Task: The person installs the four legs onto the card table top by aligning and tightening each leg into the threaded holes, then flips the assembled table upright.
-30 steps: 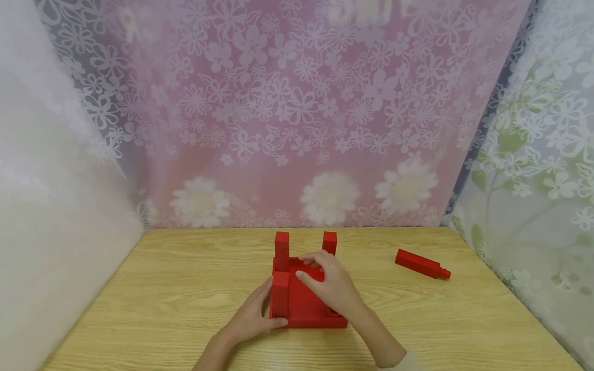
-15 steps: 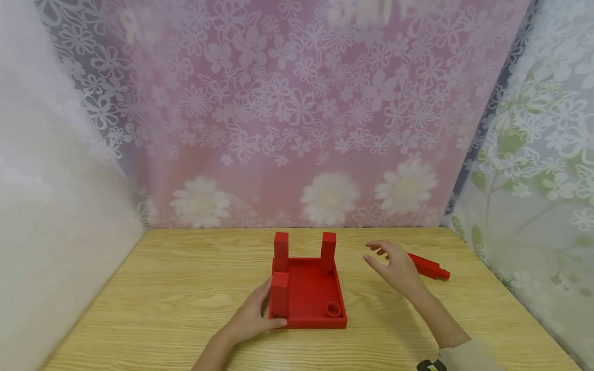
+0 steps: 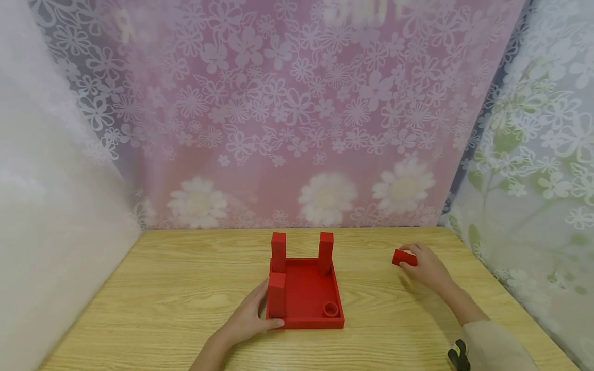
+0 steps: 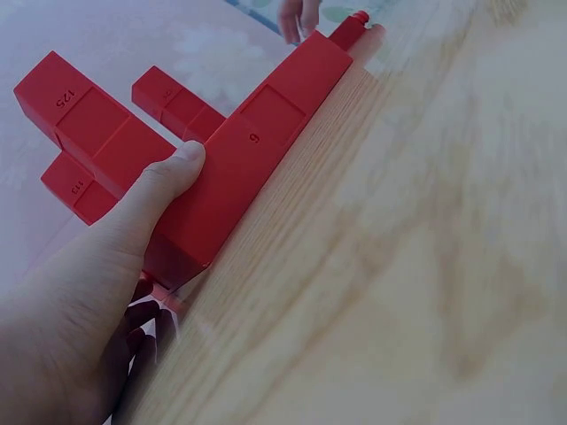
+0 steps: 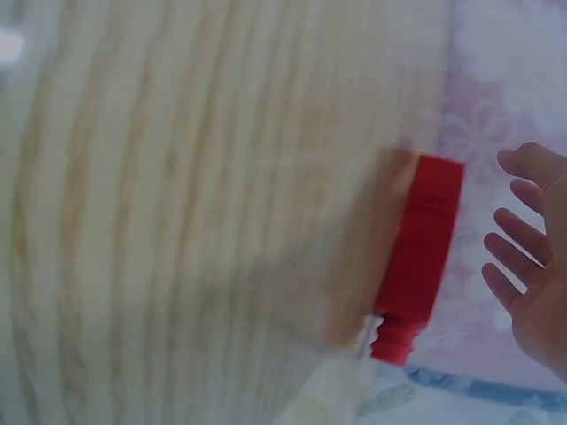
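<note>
A red tabletop (image 3: 308, 293), shaped like a shallow tray, lies upside down, with three square red legs standing in its corners. Its near right corner has a bare round socket (image 3: 331, 309). My left hand (image 3: 246, 317) holds the near left corner, thumb on the front wall; in the left wrist view that thumb presses the wall beside raised numbers. At the right, my right hand (image 3: 429, 268) has thumb and fingers round a loose red table leg (image 3: 405, 257) on the table. The right wrist view shows this leg with its ridged peg, the fingers apart from it.
The wood-grain table (image 3: 185, 278) ends at a pink flowered curtain (image 3: 287, 129) at the back. Pale sheets stand along the left and right sides. A dark watch-like band (image 3: 458, 354) is near the right sleeve.
My right hand has moved right from above the tabletop to the loose leg, and its thumb and fingers have come round it. My left hand has stayed on the corner.
</note>
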Motion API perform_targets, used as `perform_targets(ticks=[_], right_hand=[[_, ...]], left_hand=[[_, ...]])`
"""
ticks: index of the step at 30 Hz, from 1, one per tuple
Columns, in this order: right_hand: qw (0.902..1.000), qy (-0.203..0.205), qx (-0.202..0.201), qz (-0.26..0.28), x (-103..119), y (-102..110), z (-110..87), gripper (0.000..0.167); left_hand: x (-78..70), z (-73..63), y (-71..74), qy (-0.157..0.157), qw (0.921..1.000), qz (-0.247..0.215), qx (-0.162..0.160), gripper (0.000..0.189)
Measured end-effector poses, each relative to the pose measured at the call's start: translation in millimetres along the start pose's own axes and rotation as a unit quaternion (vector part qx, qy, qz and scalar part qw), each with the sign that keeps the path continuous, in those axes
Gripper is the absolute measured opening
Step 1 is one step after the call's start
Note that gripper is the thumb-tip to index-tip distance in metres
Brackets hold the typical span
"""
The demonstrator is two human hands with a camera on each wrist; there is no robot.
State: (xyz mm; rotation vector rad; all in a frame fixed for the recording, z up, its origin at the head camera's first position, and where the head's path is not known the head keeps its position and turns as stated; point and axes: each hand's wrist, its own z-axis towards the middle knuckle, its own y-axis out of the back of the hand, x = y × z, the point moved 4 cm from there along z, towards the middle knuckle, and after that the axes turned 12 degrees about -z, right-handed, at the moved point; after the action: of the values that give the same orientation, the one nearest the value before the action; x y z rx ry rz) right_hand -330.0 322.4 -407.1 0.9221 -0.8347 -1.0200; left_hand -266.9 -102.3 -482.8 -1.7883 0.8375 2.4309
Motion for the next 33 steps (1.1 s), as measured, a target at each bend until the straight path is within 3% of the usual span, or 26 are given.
perform_targets(ticks=[6, 11, 23, 33], right_hand=[[0.9988, -0.017, 0.045, -0.014, -24, -18, 0.1, 0.045], [0.9975, -0.014, 0.057, -0.039, -32, -25, 2.8, 0.045], [0.9931, -0.017, 0.114, -0.023, -30, -24, 5.6, 0.051], [0.9951, -0.036, 0.089, 0.022, -8, -7, 5.7, 0.055]], left_hand=[[-0.6, -0.3, -0.4, 0.000, 1.0000, 0.000, 0.000, 0.096], [-1.8, -0.4, -0.6, -0.002, 1.0000, -0.009, 0.001, 0.095], [-2.3, -0.1, -0.1, -0.001, 1.0000, 0.000, 0.002, 0.096], [-4.4, 0.0, 0.3, -0.011, 0.9999, -0.012, 0.003, 0.094]])
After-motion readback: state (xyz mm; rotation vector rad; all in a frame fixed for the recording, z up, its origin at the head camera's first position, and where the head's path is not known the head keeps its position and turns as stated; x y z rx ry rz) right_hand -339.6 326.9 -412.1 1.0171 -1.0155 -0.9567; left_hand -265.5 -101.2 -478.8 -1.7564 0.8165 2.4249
